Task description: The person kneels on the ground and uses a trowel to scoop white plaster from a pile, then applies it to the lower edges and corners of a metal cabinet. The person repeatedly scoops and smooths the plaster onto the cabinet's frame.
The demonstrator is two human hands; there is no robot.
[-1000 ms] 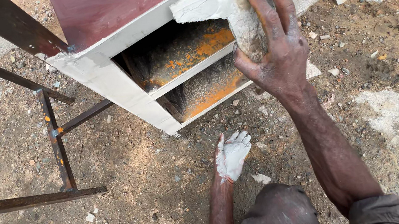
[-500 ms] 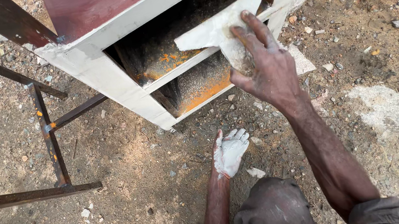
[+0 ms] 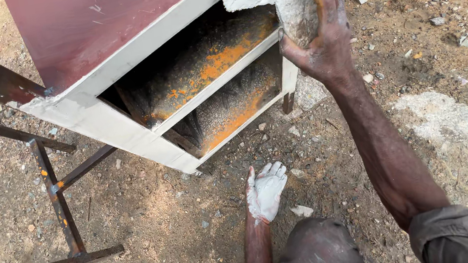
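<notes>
Head view: right hand (image 3: 324,41) fingers clamp a pale rag (image 3: 289,3) against the white cabinet frame (image 3: 94,123); left hand (image 3: 265,192), putty-whitened, fingers together, rests on dirt; inner shelves remain rust-orange.

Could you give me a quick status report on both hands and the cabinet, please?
Right hand pressing a grey pad on the white cabinet frame. Left hand open, white-coated, low over the dirt. Rusty metal stand left of the cabinet, apart from both hands.

White-powdered left hand (image 3: 266,192), rolled grey sleeve (image 3: 458,234)
</notes>
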